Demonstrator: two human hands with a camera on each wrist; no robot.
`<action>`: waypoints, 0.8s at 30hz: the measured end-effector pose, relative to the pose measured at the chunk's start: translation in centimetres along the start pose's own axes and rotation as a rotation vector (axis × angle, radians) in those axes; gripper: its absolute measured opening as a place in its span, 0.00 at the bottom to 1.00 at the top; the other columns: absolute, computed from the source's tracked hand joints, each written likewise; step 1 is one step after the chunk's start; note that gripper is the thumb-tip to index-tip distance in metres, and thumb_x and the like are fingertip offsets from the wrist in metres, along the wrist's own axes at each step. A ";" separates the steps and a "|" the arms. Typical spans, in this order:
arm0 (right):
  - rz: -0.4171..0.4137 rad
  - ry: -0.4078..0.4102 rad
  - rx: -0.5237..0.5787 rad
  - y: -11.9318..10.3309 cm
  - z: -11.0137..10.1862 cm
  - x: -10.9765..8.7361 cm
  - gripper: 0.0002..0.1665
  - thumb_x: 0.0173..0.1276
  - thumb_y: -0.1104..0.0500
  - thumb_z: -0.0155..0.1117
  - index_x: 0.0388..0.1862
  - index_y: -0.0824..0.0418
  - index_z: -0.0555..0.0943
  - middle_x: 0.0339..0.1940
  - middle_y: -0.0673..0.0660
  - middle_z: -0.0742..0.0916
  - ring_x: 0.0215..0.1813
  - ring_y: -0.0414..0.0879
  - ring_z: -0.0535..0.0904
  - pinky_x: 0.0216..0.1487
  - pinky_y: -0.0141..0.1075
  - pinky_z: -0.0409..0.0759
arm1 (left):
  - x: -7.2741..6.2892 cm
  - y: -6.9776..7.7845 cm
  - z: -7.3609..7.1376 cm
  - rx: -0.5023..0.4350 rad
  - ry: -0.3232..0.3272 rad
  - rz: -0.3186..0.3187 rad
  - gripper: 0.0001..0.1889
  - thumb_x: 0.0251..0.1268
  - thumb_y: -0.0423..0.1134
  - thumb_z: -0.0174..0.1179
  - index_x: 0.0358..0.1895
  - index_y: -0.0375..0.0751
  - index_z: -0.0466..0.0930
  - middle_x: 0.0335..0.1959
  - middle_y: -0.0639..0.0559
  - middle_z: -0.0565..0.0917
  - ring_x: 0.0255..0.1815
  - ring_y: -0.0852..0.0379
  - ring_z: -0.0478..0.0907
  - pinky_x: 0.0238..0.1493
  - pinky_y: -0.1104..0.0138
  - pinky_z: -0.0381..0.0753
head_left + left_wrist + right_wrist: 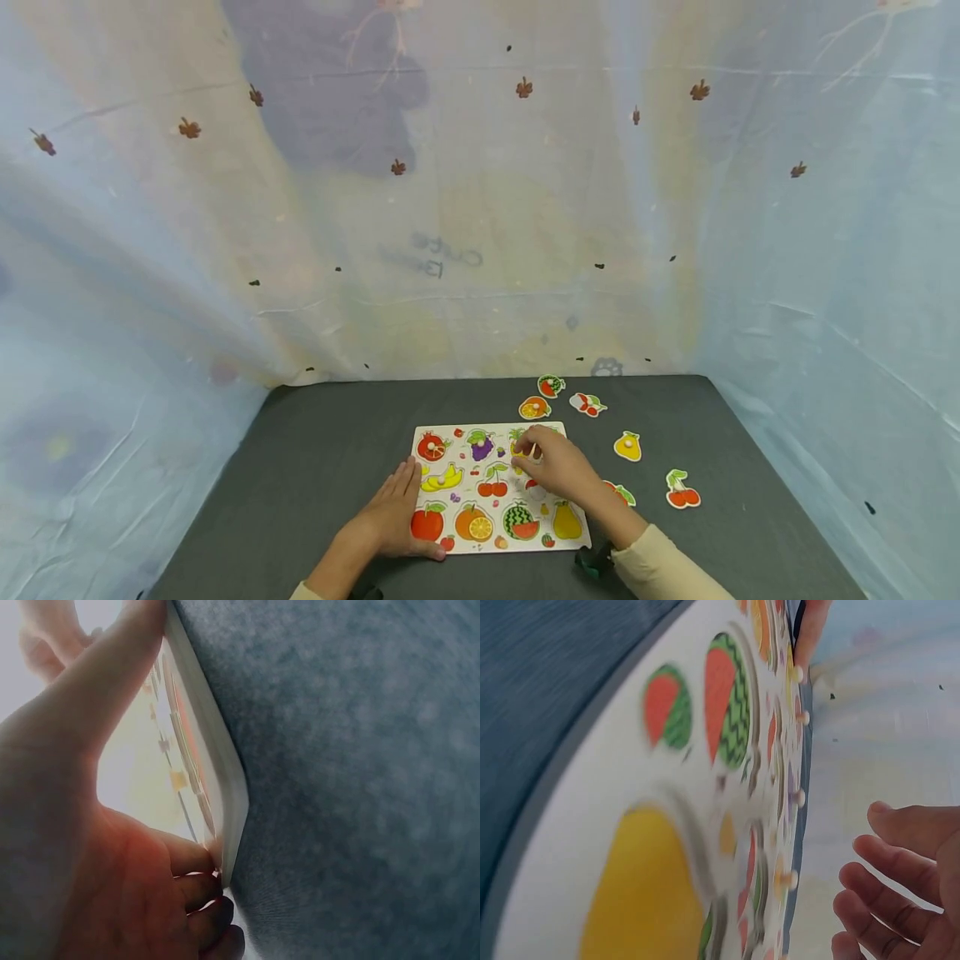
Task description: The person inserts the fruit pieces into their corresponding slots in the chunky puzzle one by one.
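A white fruit puzzle board (510,546) lies on the dark table. My left hand (393,508) rests along its left edge with straight fingers, the thumb at the near left corner. In the left wrist view, the fingertips (196,889) touch the board's rim. My right hand (553,460) is over the far right part of the board, near the pineapple (517,447). In the right wrist view, its relaxed fingers (885,900) hold nothing and stand apart from a knob (787,880). Knobbed pieces sit in the board, among them grapes (481,448) and bananas (444,478).
Loose pieces lie beyond and right of the board: watermelon (551,386), orange (535,407), a red-and-white fruit (588,405), pear (627,446) and cherries (682,490). A red-and-green piece (622,493) is partly hidden by my right forearm. A patterned curtain (480,208) surrounds the table.
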State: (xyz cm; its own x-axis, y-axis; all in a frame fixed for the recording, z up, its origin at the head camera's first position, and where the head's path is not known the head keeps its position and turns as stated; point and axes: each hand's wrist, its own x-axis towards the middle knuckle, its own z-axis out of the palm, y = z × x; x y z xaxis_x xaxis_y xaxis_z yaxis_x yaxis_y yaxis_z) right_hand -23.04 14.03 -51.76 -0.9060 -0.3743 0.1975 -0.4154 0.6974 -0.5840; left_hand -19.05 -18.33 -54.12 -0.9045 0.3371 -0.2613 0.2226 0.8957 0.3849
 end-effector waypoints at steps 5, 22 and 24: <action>0.044 0.039 -0.026 1.2 -0.9 -1.3 0.05 0.73 0.54 0.77 0.42 0.49 0.87 0.38 0.43 0.82 0.38 0.41 0.77 0.37 0.34 0.78 | 0.0 -0.1 0.0 -0.011 0.002 0.009 0.77 0.41 0.71 0.83 0.86 0.28 0.48 0.88 0.33 0.48 0.88 0.34 0.48 0.86 0.42 0.53; 0.232 0.130 0.008 4.9 -4.6 -5.2 0.06 0.72 0.59 0.77 0.43 0.51 0.87 0.38 0.44 0.82 0.37 0.40 0.76 0.40 0.35 0.79 | 0.0 -0.8 -0.1 0.012 -0.010 0.031 0.76 0.42 0.72 0.82 0.85 0.28 0.50 0.88 0.34 0.50 0.88 0.36 0.50 0.86 0.43 0.53; 0.247 0.139 0.002 5.4 -4.9 -5.6 0.05 0.72 0.59 0.77 0.43 0.51 0.87 0.38 0.44 0.83 0.38 0.41 0.76 0.40 0.35 0.79 | 0.0 -0.8 -0.2 0.015 -0.009 0.035 0.76 0.42 0.72 0.82 0.85 0.28 0.50 0.88 0.34 0.51 0.87 0.37 0.51 0.86 0.43 0.53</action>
State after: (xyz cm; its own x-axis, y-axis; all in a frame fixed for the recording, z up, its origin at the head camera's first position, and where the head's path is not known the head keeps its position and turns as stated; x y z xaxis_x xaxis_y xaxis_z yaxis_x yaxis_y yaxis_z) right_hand -20.60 22.92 -52.14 -0.9822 -0.1054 0.1554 -0.1806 0.7558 -0.6294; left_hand -19.29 -19.07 -54.25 -0.8930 0.3704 -0.2555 0.2592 0.8876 0.3807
